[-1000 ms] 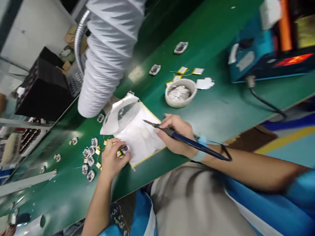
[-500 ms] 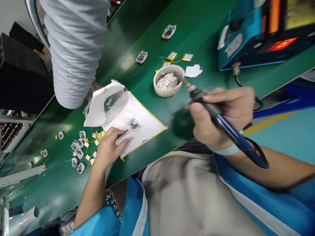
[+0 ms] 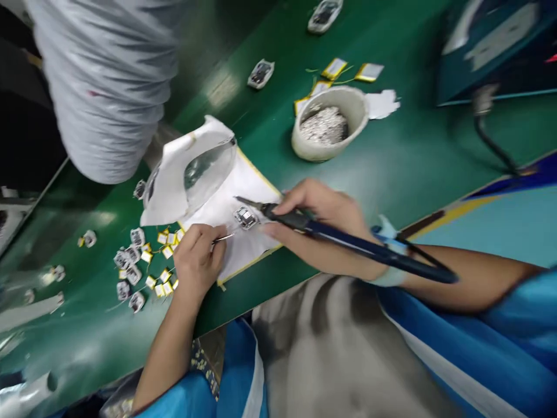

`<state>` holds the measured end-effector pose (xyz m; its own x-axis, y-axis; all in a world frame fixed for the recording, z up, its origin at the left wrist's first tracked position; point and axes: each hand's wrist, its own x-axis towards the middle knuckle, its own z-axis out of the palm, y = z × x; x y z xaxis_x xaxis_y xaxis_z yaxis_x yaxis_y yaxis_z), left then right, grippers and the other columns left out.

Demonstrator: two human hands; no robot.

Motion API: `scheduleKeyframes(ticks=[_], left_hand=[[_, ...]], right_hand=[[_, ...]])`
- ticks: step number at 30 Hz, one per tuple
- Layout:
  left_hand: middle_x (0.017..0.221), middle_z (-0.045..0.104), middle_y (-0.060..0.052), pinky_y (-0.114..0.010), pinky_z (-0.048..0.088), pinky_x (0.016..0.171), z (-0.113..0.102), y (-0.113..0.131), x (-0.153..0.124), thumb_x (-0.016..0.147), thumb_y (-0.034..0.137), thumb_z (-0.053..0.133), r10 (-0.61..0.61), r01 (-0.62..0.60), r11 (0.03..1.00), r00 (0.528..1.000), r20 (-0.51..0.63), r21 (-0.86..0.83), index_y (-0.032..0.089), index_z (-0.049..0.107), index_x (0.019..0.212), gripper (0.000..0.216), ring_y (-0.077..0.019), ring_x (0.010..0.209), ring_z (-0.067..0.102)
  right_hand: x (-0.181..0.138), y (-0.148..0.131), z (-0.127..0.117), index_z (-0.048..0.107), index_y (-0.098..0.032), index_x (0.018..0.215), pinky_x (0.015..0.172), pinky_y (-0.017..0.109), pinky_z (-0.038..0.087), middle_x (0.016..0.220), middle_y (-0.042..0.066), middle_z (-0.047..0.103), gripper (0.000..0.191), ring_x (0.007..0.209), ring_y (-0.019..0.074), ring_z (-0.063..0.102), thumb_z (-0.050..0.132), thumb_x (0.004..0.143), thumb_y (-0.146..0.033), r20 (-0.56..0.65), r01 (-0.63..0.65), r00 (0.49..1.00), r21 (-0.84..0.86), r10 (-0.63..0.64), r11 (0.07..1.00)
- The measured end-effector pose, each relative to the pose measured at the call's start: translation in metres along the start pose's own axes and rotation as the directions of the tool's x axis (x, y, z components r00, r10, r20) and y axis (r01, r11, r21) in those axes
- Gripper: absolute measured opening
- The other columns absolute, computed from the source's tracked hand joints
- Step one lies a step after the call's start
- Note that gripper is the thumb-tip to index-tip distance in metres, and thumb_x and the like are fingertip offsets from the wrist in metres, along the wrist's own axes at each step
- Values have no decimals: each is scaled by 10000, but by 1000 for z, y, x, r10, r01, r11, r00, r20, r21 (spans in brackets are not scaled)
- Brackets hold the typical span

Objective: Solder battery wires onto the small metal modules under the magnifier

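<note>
My right hand (image 3: 326,223) grips a soldering iron (image 3: 348,241) with a dark blue handle; its tip lies just above a small circuit board in a pale case (image 3: 246,217). That board rests on a white sheet (image 3: 243,255) with yellow taped edges. My left hand (image 3: 200,255) is closed at the near left of the board, pinching thin metal tweezers (image 3: 224,238) that point toward it. Most of the tweezers is hidden by the fingers. Whether the iron's tip touches the board I cannot tell.
A round bowl (image 3: 300,145) of silvery shavings stands behind the sheet, with yellow-edged battery cells (image 3: 334,68) near it. A grey ribbed hose (image 3: 108,104) and a clear-windowed white hood (image 3: 165,186) are at left. Several cased boards (image 3: 137,238) lie farther left. A blue station (image 3: 483,58) sits right.
My right hand has brought the soldering iron from the bowl left and down to the board. My left hand has closed, and a metal tip now shows from its fingers. The view has shifted.
</note>
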<state>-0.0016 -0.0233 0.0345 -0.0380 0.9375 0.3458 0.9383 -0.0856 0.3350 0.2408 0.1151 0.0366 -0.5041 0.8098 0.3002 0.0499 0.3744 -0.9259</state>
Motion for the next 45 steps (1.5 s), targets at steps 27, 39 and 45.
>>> scheduleKeyframes(ticks=[27,39,45], left_hand=[[924,730,-25,-312,519,764,36,-14,4,915,45,816,121,-119,992,989,-79,34,224,772,1192,333,-186,817,665],[930,732,-26,-318,526,772,37,-17,1,923,68,813,134,-131,990,989,-56,58,216,772,1193,311,-183,821,663],[926,729,-26,-317,532,782,38,-15,3,925,67,806,120,-116,992,990,-77,48,221,773,1183,303,-185,827,674]], right_hand=[[1,30,24,579,-265,856,841,405,568,727,-47,692,214,645,155,662,770,923,-197,-7,46,999,-35,-46,998],[-1,31,25,578,-261,854,861,398,565,723,-59,684,217,638,147,663,771,915,-182,8,91,996,-44,-90,995],[1,30,24,580,-262,860,843,393,581,730,-54,699,214,635,150,674,769,918,-180,8,91,996,-56,-91,994]])
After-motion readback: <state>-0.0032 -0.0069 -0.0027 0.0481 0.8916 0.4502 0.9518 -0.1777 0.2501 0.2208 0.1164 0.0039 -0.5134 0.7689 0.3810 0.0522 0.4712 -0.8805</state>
